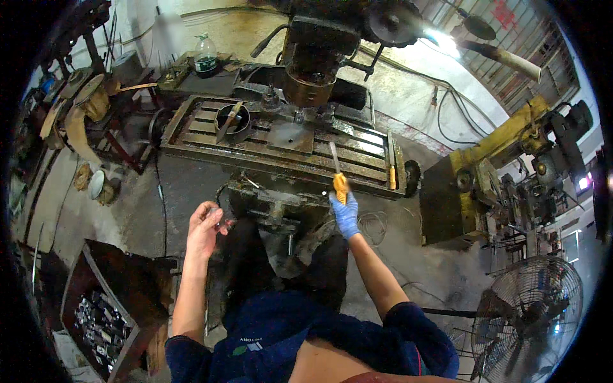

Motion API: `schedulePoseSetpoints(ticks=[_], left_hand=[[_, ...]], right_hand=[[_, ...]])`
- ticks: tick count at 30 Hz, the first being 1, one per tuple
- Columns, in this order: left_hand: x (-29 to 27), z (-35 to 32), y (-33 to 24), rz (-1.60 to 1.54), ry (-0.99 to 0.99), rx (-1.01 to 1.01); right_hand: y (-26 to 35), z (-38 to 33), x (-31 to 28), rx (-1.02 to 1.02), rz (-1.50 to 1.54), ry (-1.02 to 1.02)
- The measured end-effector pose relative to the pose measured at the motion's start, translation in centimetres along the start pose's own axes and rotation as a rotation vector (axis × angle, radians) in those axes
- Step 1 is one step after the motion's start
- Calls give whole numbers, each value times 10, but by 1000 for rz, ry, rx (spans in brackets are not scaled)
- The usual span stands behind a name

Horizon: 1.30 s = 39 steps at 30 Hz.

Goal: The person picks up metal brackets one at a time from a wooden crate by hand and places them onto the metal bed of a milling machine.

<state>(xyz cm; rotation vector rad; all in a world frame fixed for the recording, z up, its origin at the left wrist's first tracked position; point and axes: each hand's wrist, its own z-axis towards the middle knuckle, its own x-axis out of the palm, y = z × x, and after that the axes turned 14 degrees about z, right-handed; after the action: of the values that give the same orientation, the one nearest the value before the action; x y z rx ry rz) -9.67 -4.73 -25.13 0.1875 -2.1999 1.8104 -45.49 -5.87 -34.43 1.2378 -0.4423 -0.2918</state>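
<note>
My right hand (345, 216), in a blue glove, is closed around the yellow handle of a file (340, 181). Its grey blade points away from me, over the front edge of the slotted machine table (255, 150). On the left, my bare left hand (207, 223) is held in the air in front of the table, fingers curled together. A small greyish piece seems to show at its fingertips, too small to name. Beneath the spindle head (310, 86) lies a flat metal plate (290, 136). A second yellow-handled file (392, 161) rests at the table's right end.
A round pot (237, 131) with a brush across it stands on the table's left half. Left of me is a bin (121, 303) of small metal pieces. A large fan (530, 319) stands at lower right, near a yellow machine (450, 198). A bottle (205, 57) stands behind.
</note>
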Motion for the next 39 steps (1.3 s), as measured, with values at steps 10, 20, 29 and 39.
schedulePoseSetpoints(ticks=[10, 20, 29, 39], left_hand=[[-33, 5, 39, -93, -141, -138], [-62, -27, 36, -184, -175, -124], [-20, -8, 9, 7, -86, -73], [72, 86, 13, 375, 175, -71]], right_hand=[[127, 59, 37, 80, -1321, 550], [102, 121, 92, 238, -1349, 560], [153, 100, 77, 228, -1228, 637], [189, -11, 23, 255, -1058, 1069]])
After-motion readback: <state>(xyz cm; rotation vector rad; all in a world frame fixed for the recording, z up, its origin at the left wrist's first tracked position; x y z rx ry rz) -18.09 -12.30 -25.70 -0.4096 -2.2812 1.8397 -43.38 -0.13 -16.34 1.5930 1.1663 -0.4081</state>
